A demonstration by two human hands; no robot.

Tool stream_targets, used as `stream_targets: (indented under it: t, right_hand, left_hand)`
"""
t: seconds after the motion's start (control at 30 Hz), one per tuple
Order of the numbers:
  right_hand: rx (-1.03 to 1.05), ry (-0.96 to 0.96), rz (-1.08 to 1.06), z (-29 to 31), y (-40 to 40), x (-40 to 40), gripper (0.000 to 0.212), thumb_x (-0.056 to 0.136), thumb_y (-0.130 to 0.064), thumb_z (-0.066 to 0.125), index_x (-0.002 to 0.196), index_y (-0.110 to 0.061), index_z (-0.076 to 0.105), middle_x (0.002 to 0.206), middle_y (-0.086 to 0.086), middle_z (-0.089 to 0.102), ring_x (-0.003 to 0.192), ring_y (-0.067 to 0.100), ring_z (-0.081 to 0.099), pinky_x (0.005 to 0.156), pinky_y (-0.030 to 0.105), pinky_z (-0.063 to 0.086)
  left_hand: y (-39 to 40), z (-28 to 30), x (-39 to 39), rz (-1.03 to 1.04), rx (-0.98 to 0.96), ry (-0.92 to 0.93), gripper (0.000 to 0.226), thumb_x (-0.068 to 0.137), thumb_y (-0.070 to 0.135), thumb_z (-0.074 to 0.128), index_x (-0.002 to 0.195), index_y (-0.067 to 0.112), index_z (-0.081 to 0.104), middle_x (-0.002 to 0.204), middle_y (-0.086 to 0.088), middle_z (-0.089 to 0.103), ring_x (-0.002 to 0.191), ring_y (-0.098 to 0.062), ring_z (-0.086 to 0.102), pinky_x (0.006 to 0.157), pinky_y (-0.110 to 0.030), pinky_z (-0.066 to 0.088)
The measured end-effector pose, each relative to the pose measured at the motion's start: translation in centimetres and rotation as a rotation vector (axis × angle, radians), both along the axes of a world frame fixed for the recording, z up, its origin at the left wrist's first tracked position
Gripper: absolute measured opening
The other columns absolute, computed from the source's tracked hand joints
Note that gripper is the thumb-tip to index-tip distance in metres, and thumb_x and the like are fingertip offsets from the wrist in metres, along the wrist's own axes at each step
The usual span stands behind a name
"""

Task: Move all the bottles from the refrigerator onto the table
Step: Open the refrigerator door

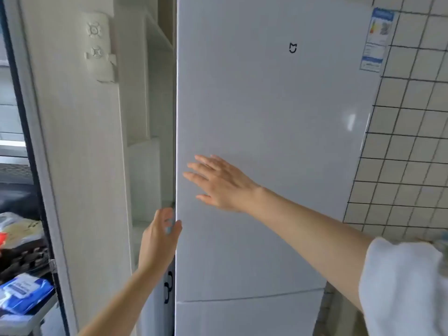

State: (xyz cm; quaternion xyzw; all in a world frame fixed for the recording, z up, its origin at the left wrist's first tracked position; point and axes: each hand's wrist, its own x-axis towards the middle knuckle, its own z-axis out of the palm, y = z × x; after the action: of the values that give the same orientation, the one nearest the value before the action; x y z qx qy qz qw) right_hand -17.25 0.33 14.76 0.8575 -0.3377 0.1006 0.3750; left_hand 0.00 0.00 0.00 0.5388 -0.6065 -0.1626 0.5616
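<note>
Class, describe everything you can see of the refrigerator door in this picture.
The refrigerator door is a tall, smooth panel, pale grey-white, slightly glossy. It carries a small black logo near the top and a blue-edged label at its upper right corner. A seam below marks a lower door. The left hand curls round its left edge; the right hand, fingers straight, lies flat at its front. A tiled wall stands to the right.

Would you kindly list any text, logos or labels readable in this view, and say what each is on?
No words can be read.
Small black logo mark, no letters: on the refrigerator door.
Blue-and-white energy label: top right of the door, print too blurred.
Blue packet on the left shelf: white label too blurred.
</note>
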Motion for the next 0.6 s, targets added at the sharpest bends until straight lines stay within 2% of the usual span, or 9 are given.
stream_targets:
  t: [0.07,0.13,0.23,0.3,0.37,0.43,0.5,0.6]
  right_hand:
    - [-0.021,0.111,-0.038,0.7,-2.0,0.8,0.057,0.097,-0.039,0.046,0.147,-0.015,0.034,0.154,0.009,0.033,0.147,0.03,0.018,0.119,0.046,0.012]
    - [-0.095,0.195,-0.03,1.5,-3.7,1.6,0.053,0.097,-0.039,0.044,0.145,-0.018,0.037,0.155,0.006,0.031,0.148,0.029,0.014,0.119,0.05,0.008]
    - [-0.131,0.279,-0.042,1.7,-6.1,2.6,0.043,0.096,-0.031,0.047,0.137,-0.02,0.046,0.154,0.002,0.033,0.149,0.031,0.008,0.117,0.057,0.001]
    - [-0.158,0.309,-0.057,2.0,-7.4,3.2,0.039,0.094,-0.03,0.048,0.132,-0.021,0.051,0.15,0.001,0.04,0.149,0.033,0.007,0.114,0.063,-0.003]
    - [-0.203,0.348,-0.056,1.9,-8.4,4.1,0.034,0.093,-0.039,0.051,0.12,-0.021,0.06,0.133,0.0,0.055,0.146,0.035,0.019,0.11,0.068,-0.002]
    - [-0.28,0.34,-0.039,1.6,-9.2,4.7,0.038,0.087,-0.054,0.055,0.101,-0.022,0.07,0.102,-0.004,0.066,0.132,0.034,0.042,0.108,0.071,0.007]
    - [-0.334,0.294,0.0,1.2,-10.0,5.0,0.044,0.081,-0.063,0.058,0.087,-0.022,0.074,0.084,-0.006,0.065,0.116,0.03,0.054,0.107,0.072,0.011]
    - [-0.36,0.251,0.024,0.9,-10.3,5.3,0.044,0.072,-0.065,0.065,0.075,-0.023,0.074,0.075,-0.005,0.063,0.103,0.028,0.059,0.106,0.071,0.014]
  left_hand:
    - [-1.6,-0.2,-0.4,0.014,0.009,0.009,0.026,0.092,0.023,0.062,0.117,0.02,0.053,0.112,0.005,0.064,0.106,-0.021,0.062,0.083,-0.033,0.046]
    - [-2.9,-0.1,-0.8,-0.028,0.022,0.06,0.038,0.089,0.025,0.067,0.123,0.02,0.052,0.117,0.007,0.062,0.109,-0.019,0.06,0.086,-0.032,0.044]
    - [-4.9,0.0,-0.9,-0.151,0.036,0.112,0.055,0.08,0.023,0.079,0.124,0.029,0.047,0.112,0.026,0.057,0.103,-0.007,0.058,0.085,-0.025,0.041]
    - [-6.3,-0.2,-0.5,-0.202,0.05,0.12,0.059,0.074,0.023,0.083,0.121,0.032,0.049,0.105,0.031,0.062,0.098,0.002,0.061,0.082,-0.02,0.046]
    - [-7.4,-0.4,-0.1,-0.227,0.068,0.186,0.052,0.072,0.023,0.086,0.115,0.03,0.057,0.102,0.024,0.068,0.092,-0.002,0.066,0.08,-0.022,0.052]
    - [-8.1,-0.4,0.0,-0.246,0.075,0.226,0.042,0.069,0.03,0.084,0.107,0.025,0.065,0.099,0.012,0.073,0.089,-0.01,0.069,0.076,-0.03,0.056]
    - [-8.5,-0.3,0.2,-0.259,0.082,0.235,0.032,0.07,0.031,0.081,0.098,0.024,0.069,0.092,0.009,0.075,0.085,-0.013,0.071,0.073,-0.026,0.055]
    - [-8.8,-0.1,0.6,-0.255,0.09,0.219,0.022,0.075,0.02,0.082,0.093,0.023,0.07,0.088,0.01,0.075,0.083,-0.013,0.07,0.066,-0.017,0.052]
